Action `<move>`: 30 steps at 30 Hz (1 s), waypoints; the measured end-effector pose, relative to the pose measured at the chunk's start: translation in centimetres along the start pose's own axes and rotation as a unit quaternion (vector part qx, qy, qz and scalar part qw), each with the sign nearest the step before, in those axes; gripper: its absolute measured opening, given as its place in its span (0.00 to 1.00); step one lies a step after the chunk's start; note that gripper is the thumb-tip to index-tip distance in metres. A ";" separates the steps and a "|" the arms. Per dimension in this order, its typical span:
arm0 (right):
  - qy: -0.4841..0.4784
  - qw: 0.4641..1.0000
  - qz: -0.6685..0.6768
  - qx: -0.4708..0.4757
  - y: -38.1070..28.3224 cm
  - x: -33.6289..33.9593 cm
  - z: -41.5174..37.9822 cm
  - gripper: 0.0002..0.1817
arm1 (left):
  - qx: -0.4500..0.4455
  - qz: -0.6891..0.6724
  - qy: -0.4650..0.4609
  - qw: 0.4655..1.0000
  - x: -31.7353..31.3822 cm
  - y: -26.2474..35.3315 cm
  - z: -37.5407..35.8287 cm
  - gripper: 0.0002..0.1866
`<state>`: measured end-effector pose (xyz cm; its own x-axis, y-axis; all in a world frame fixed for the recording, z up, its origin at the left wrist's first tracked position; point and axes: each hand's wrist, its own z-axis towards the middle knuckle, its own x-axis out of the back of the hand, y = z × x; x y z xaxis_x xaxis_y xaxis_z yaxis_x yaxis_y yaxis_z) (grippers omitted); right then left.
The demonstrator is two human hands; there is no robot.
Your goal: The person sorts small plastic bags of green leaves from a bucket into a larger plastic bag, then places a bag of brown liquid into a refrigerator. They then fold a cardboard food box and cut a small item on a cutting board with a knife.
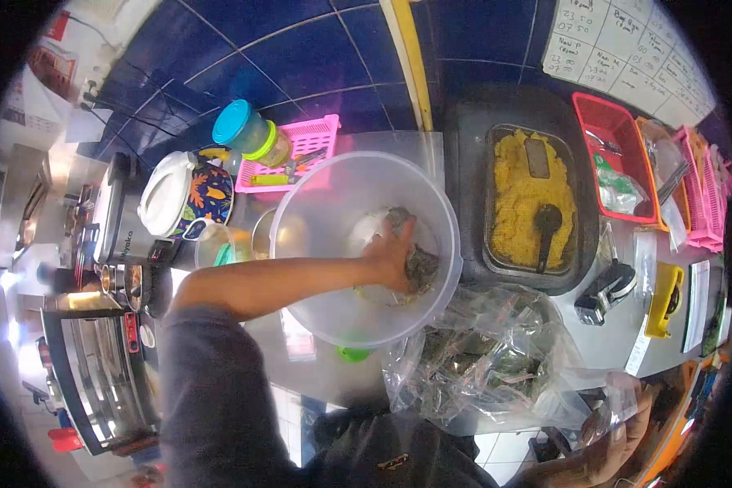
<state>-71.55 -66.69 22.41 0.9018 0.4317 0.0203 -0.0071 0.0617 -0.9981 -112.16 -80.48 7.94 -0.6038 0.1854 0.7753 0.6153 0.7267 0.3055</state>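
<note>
Nearest, at the lower right: right hand point(626, 423) with fingers curled at the loose edge of a large clear plastic bag point(496, 342) of dark green contents; film covers part of the fingers, so cannot tell how firm the hold is. Bag bulges over the front edge of the grey surface point(297, 366), its back side close beside the tub. Next, a large round translucent plastic tub point(321, 305), rim whole and wide. Left hand point(392, 262) is down inside it, fingers partly spread over dark grey-green crumpled pieces point(421, 267) on the tub floor; whether any is gripped, cannot tell. Forearm crosses the left rim; bare tub floor and wall lie left of the fingers, the pieces nearer the right wall. Right of the bag, a black and silver device point(607, 293), with bare surface around its lower side. Beyond, a black tray point(496, 252) of yellow crumbly food point(516, 191), black spoon point(546, 232) resting in it, tight between tub and red plastic basket point(618, 167). Behind the tub's left rim, a pink plastic basket point(305, 134) and blue-lidded container point(240, 126). Farthest, dark blue tiled wall point(317, 49).
</note>
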 end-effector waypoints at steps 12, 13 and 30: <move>0.034 0.999 0.003 0.007 0.2 -0.7 -0.1 0.29 | -0.139 0.038 -0.003 0.990 -2.6 -1.9 3.7 0.35; 0.036 0.999 0.004 0.007 0.1 -0.7 0.0 0.29 | -0.153 0.029 0.006 0.988 -1.3 -2.3 3.6 0.33; -0.114 0.992 0.061 -0.005 -5.8 -6.5 -0.2 0.15 | -0.434 -0.245 -0.020 0.867 4.9 12.2 -15.3 0.30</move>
<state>-77.33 -70.01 28.06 0.7739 0.6271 -0.0885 -0.1046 -0.0113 -0.9944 -99.82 -80.84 23.90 -0.9072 0.0305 0.4196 0.4182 -0.0436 0.9073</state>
